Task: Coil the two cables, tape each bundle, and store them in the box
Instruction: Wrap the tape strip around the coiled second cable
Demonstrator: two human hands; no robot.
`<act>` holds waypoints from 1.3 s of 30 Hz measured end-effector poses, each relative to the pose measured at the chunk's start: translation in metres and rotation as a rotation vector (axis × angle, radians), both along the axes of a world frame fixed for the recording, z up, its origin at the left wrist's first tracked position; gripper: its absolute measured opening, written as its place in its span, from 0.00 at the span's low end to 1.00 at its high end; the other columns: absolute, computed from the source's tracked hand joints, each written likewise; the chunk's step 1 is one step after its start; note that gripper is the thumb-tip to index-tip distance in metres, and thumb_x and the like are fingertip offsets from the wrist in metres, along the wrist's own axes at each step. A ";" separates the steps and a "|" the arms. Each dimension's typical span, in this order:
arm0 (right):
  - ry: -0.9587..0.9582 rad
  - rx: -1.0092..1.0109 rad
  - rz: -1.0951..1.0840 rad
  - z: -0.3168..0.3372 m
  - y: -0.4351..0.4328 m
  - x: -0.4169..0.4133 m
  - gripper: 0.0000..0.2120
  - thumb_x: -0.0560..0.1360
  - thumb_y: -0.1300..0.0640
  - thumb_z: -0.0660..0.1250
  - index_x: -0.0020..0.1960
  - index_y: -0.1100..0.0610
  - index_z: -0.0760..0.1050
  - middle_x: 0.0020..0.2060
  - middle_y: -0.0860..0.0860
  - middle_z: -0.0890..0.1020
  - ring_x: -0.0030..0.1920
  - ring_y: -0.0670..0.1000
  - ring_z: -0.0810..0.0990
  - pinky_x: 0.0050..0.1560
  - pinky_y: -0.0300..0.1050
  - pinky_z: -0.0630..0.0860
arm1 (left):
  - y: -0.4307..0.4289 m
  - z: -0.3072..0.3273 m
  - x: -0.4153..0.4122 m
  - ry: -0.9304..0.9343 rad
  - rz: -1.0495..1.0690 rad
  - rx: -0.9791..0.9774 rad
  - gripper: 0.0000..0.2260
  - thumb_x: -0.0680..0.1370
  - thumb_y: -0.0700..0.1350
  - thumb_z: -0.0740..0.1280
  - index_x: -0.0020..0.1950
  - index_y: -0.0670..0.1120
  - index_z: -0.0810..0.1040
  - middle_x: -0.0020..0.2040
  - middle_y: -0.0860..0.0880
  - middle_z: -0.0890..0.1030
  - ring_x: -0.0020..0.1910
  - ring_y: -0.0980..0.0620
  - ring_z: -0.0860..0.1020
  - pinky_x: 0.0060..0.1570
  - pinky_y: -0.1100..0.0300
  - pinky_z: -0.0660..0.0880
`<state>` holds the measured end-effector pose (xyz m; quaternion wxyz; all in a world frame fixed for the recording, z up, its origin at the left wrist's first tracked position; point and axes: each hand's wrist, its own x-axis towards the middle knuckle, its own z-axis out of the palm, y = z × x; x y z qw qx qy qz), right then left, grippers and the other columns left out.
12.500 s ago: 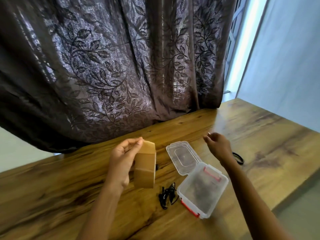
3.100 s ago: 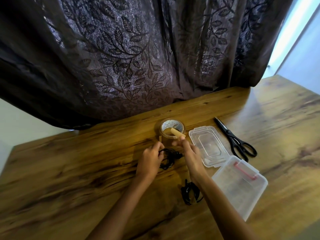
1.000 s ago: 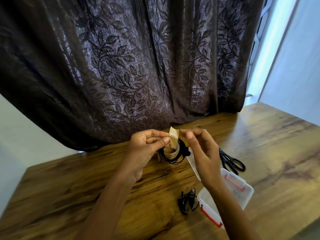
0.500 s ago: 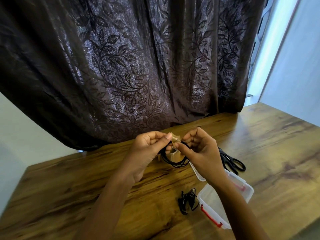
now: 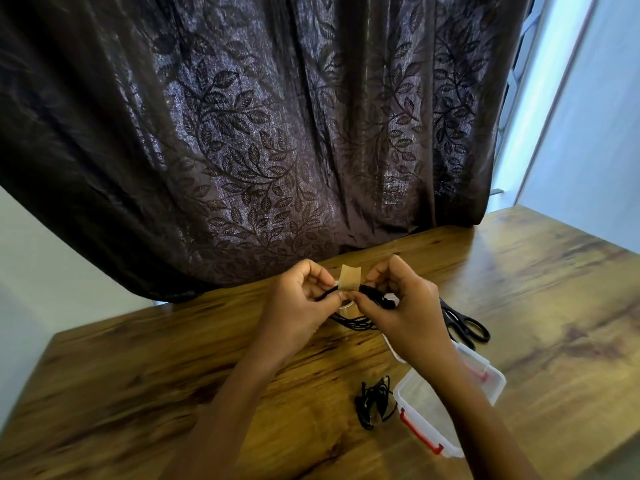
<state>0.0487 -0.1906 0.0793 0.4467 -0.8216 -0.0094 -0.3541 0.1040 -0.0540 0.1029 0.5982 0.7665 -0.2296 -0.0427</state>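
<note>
My left hand (image 5: 298,306) and my right hand (image 5: 401,306) hold a coiled black cable (image 5: 356,322) above the wooden table (image 5: 138,375), pinching it on either side of a piece of brown tape (image 5: 350,278) stuck around the strands with its end standing up. A second black cable (image 5: 372,403) lies bundled on the table nearer to me, just left of the open clear plastic box (image 5: 426,407) with red latches. The tape roll (image 5: 346,306) is mostly hidden behind my hands.
Black scissors (image 5: 464,325) lie on the table right of my hands, beyond the box. A dark leaf-patterned curtain (image 5: 259,133) hangs right behind the table's far edge. The table's right edge runs close to the box.
The tape piece, held loose above the coil a second ago, is now pressed onto the cable strands. Both hands have dropped a little and grip the coil at the tape.
</note>
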 end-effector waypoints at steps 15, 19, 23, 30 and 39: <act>0.059 -0.025 -0.067 -0.003 0.010 -0.005 0.18 0.68 0.56 0.74 0.47 0.47 0.65 0.34 0.46 0.79 0.37 0.43 0.79 0.35 0.39 0.74 | 0.006 0.003 0.001 0.248 -0.074 -0.012 0.11 0.71 0.39 0.71 0.49 0.44 0.72 0.37 0.49 0.81 0.36 0.57 0.78 0.42 0.62 0.72; 0.095 0.208 -0.031 -0.002 0.009 -0.004 0.19 0.67 0.59 0.75 0.46 0.44 0.67 0.33 0.50 0.81 0.36 0.43 0.80 0.33 0.30 0.73 | 0.008 0.002 0.003 0.368 -0.085 -0.158 0.14 0.69 0.37 0.72 0.49 0.44 0.71 0.37 0.48 0.82 0.34 0.57 0.80 0.37 0.64 0.75; 0.095 0.503 0.137 0.000 0.009 -0.005 0.19 0.66 0.67 0.74 0.49 0.52 0.70 0.35 0.52 0.85 0.38 0.47 0.84 0.38 0.36 0.77 | 0.007 -0.003 0.002 0.404 -0.050 -0.233 0.14 0.68 0.36 0.73 0.47 0.45 0.71 0.38 0.48 0.84 0.36 0.54 0.81 0.43 0.58 0.75; 0.071 0.839 0.366 0.002 0.010 -0.007 0.20 0.62 0.68 0.71 0.52 0.60 0.71 0.37 0.52 0.85 0.40 0.49 0.84 0.39 0.37 0.78 | 0.007 -0.004 0.002 0.469 -0.065 -0.326 0.11 0.70 0.35 0.71 0.45 0.46 0.72 0.37 0.50 0.84 0.36 0.55 0.80 0.50 0.54 0.73; 0.032 0.537 0.247 -0.004 0.006 -0.004 0.20 0.62 0.59 0.75 0.52 0.55 0.74 0.39 0.49 0.82 0.32 0.45 0.76 0.34 0.35 0.74 | 0.009 -0.004 -0.002 0.292 -0.059 -0.316 0.10 0.72 0.34 0.69 0.48 0.45 0.73 0.34 0.52 0.83 0.34 0.58 0.80 0.42 0.65 0.76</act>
